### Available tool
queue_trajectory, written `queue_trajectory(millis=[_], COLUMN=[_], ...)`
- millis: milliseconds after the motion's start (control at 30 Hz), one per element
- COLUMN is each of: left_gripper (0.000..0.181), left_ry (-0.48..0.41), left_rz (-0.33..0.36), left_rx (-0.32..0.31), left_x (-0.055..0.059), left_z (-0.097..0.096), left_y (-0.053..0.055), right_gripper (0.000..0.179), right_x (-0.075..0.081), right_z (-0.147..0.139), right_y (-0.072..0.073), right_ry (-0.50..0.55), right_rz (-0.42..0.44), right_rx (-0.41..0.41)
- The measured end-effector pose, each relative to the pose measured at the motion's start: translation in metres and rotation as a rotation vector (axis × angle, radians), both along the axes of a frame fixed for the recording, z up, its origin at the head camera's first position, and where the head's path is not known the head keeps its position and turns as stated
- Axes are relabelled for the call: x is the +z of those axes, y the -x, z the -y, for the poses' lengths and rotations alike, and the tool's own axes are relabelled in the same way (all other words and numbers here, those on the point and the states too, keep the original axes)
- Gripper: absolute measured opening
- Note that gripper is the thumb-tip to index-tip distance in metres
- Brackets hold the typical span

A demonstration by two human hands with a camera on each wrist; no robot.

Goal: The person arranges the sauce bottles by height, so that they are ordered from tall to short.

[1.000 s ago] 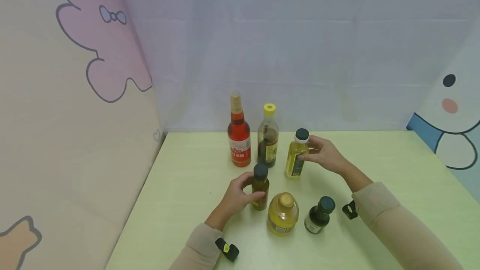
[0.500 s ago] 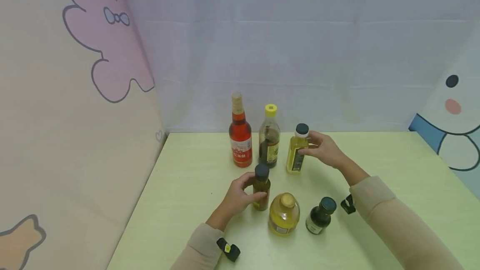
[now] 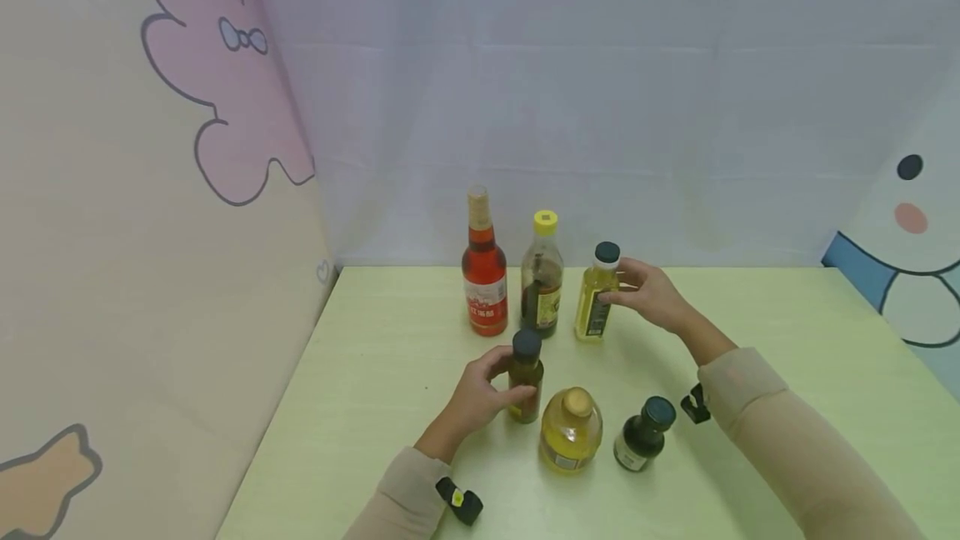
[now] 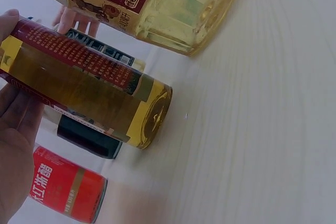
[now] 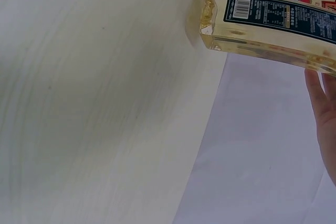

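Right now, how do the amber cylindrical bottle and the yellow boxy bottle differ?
The amber cylindrical bottle is round; the yellow boxy bottle has flat sides.
Amber's label is dark red; yellow's is nearly black.
The left hand holds amber; the right hand holds yellow, farther back.
Both have dark caps.

Glossy bottles [image 3: 588, 307], matt cloth sleeves [image 3: 795, 448]

And the left wrist view cuts the top of the amber bottle [image 4: 86, 77] and the left hand [image 4: 14, 153] at its left edge! Over on the right wrist, the pale yellow bottle [image 5: 268, 24] and right hand [image 5: 324, 114] run off the right. From the head, the small dark bottle's [image 3: 645, 432] label print [image 3: 632, 454]: too tiny.
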State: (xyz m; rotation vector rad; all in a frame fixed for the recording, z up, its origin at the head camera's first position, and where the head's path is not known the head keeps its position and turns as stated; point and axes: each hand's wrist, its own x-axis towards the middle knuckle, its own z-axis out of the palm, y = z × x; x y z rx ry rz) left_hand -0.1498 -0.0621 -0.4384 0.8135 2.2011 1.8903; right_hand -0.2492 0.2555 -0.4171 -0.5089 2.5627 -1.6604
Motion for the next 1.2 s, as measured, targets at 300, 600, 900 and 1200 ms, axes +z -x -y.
queue_trajectory(millis=[300, 600, 900, 1200], left_gripper=[0.044, 0.044, 0.044, 0.045], left_ry=[0.028, 0.024, 0.028, 0.028], left_rz=[-0.006, -0.007, -0.004, -0.002], left_rx=[0.0, 0.007, 0.006, 0.006], left_x=[0.0, 0.002, 0.003, -0.001], left_z=[0.0, 0.0, 0.0, 0.0], left_y=[0.0, -0.001, -0.002, 0.0], right_gripper=[0.058, 0.057, 0.058, 0.054], right_x=[0.003, 0.002, 0.002, -0.002], right_z=[-0.001, 0.002, 0.009, 0.016], right_y=[0.003, 0.005, 0.008, 0.012], right_ry=[-0.025, -0.005, 0.001, 0.005], right_rz=[0.026, 0.041, 0.039, 0.039], right_rx=[-0.027, -0.037, -0.031, -0.032])
